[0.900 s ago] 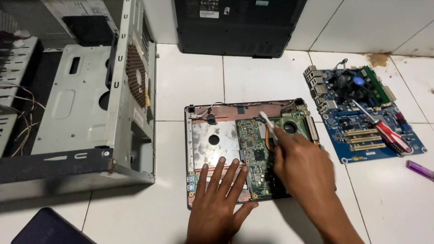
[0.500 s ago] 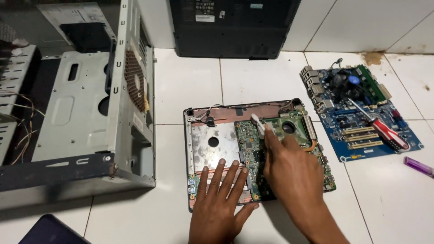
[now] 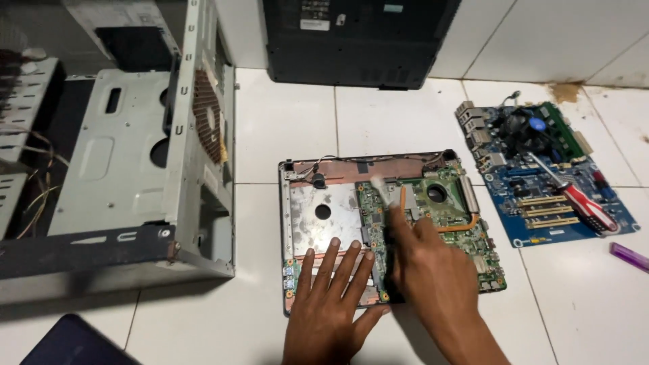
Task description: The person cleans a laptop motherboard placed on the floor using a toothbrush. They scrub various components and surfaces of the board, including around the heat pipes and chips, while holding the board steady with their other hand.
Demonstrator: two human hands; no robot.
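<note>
On floor tiles, centre-near: opened laptop base (image 3: 318, 216) with green motherboard (image 3: 439, 216) exposed. My left hand (image 3: 331, 297) flat, fingers spread, pressing near edge of base. My right hand (image 3: 426, 263) closed round thin white brush (image 3: 380, 191), tip on board's far-left part. Step, by my reading: brushing dust off board. Next move calls for light strokes, steady base. Right: blue motherboard (image 3: 541, 176), red-handled screwdriver (image 3: 574, 199) lying on it. Left: open desktop case (image 3: 122, 155).
</note>
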